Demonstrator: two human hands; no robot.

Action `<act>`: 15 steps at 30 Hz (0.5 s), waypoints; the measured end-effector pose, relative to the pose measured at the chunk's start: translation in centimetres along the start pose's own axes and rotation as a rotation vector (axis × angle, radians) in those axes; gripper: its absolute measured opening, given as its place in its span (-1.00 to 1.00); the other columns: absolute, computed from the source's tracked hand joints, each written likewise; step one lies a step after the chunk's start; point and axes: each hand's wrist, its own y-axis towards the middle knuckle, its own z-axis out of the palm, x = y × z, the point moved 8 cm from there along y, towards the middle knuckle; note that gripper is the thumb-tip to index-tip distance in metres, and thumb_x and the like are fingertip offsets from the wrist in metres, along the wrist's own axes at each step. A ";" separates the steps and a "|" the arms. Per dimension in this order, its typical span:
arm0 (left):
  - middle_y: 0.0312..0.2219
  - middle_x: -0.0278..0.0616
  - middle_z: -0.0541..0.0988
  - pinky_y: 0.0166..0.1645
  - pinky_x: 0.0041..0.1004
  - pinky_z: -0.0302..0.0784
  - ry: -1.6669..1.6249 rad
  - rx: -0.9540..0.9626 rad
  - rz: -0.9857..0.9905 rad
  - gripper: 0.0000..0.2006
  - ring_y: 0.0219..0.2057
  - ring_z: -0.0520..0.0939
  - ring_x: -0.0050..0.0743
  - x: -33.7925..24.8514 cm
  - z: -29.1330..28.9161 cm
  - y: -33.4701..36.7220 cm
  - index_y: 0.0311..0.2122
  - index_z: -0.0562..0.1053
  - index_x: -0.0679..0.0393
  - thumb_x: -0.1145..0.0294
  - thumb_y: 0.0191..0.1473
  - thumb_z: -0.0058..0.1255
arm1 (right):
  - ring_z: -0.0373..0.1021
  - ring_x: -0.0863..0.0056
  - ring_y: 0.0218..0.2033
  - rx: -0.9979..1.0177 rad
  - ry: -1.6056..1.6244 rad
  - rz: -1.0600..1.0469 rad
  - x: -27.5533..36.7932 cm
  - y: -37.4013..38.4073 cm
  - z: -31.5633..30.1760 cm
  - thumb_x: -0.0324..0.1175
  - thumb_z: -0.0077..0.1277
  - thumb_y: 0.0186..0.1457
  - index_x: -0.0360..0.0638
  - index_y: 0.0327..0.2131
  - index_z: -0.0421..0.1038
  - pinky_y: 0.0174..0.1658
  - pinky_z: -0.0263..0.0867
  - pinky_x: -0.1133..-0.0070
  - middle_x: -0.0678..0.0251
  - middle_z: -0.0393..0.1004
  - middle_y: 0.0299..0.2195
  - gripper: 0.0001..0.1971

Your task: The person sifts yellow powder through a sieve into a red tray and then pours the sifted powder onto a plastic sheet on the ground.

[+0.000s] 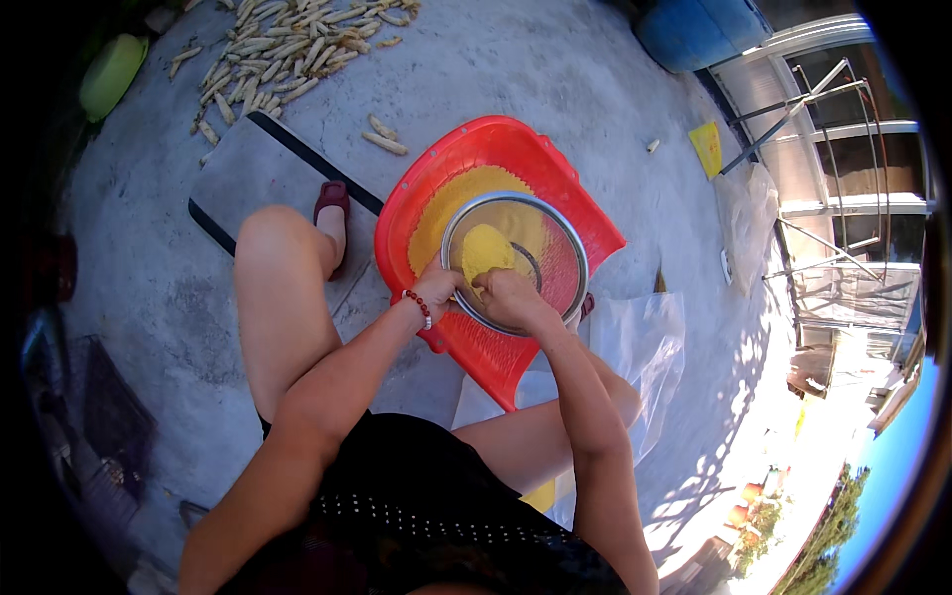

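Note:
A round metal sieve [576,243] is held over a big red plastic winnowing scoop [585,213]. Fine yellow meal [486,248] lies heaped in the sieve's mesh. More of the same yellow meal [428,223] covers the scoop's far left part. My left hand [436,290], with a beaded bracelet at its wrist, is closed on the sieve's near left rim. Inside the sieve, at the near edge of the heap, my right hand [508,297] has its fingers curled in; their tips are hidden, so I cannot see what they hold.
Several bare corn cobs [288,50] lie piled at the far left on the concrete. A dark-edged grey board [268,174] lies by my left foot. Clear plastic sheeting [645,347] spreads at my right leg. A blue barrel [694,35] stands far right, near a metal frame [793,109].

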 end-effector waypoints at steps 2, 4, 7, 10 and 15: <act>-0.13 -0.13 0.31 -0.30 -0.22 0.52 0.028 -0.076 -0.026 -0.32 -0.17 0.45 -0.22 -0.1 0.0 -0.7 0.08 0.05 -0.03 0.80 -0.20 -0.26 | 0.35 0.06 -0.38 0.106 0.036 -0.036 0.1 2.7 1.9 -0.43 -0.16 -0.13 -0.30 -0.45 0.39 -0.31 0.26 0.32 -0.04 0.39 -0.49 -0.82; -0.12 -0.16 0.30 -0.32 -0.25 0.52 0.096 -0.069 0.145 -0.34 -0.17 0.43 -0.25 0.2 -0.7 0.2 0.08 0.06 -0.03 0.78 -0.18 -0.24 | 0.35 0.05 -0.39 -0.001 -0.102 -0.037 -2.2 6.1 2.4 -0.46 -0.19 -0.13 -0.32 -0.44 0.38 -0.30 0.26 0.32 -0.06 0.39 -0.52 -0.82; -0.16 -0.19 0.28 -0.39 -0.30 0.52 0.049 -0.026 0.224 -0.33 -0.24 0.44 -0.29 -0.3 -0.9 -0.1 0.07 0.08 -0.05 0.77 -0.20 -0.21 | 0.37 0.05 -0.43 -0.222 -0.028 0.028 -6.2 8.0 0.3 -0.46 -0.22 -0.14 -0.30 -0.48 0.40 -0.32 0.28 0.35 -0.05 0.40 -0.52 -0.81; -0.26 -0.22 0.34 -0.40 -0.33 0.51 -0.027 -0.117 0.104 -0.33 -0.26 0.46 -0.31 -1.2 -0.7 -1.5 0.06 0.10 -0.06 0.77 -0.22 -0.19 | 0.38 0.06 -0.44 -0.335 0.161 0.306 -10.3 7.5 -1.3 -0.43 -0.21 -0.13 -0.32 -0.47 0.39 -0.32 0.28 0.33 -0.07 0.41 -0.53 -0.80; -0.31 -0.24 0.35 -0.42 -0.35 0.52 -0.039 -0.144 0.103 -0.34 -0.29 0.47 -0.33 -2.2 -0.9 -2.2 0.04 0.12 -0.02 0.77 -0.24 -0.17 | 0.37 0.03 -0.45 -0.552 -0.047 0.553 -12.6 5.2 -3.2 -0.36 -0.18 -0.10 -0.37 -0.48 0.36 -0.32 0.26 0.30 -0.11 0.40 -0.53 -0.77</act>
